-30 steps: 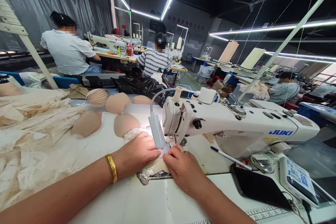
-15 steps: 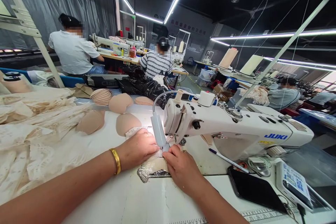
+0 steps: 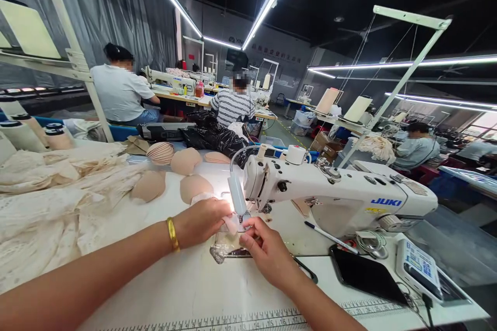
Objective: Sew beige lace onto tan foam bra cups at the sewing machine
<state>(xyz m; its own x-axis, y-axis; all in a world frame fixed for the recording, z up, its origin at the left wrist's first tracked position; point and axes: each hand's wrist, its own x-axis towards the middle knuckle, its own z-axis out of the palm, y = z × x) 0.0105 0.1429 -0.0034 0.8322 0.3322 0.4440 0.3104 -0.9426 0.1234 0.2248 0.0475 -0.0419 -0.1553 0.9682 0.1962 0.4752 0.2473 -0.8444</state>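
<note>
At the needle of a white sewing machine, my left hand is closed on a piece of pale lace fabric, part of which pokes out below the fingers. My right hand sits just right of the needle, thumb and fingertips pinched together beside the presser foot. Whatever lies between those right fingertips is too small to make out. A grey lamp on a bendy neck lights this spot. Beige molded cups lie behind my left hand, and a heap of cream lace spreads to the left.
Right of the machine bed lie a pen, a black phone and a white device. A printed ruler runs along the front edge. Thread cones stand at left. Co-workers sit at machines beyond.
My left hand has lifted and bunched the fabric, turning its edge up near the needle. The right hand has drawn slightly right of the presser foot. The camera view has shifted.
</note>
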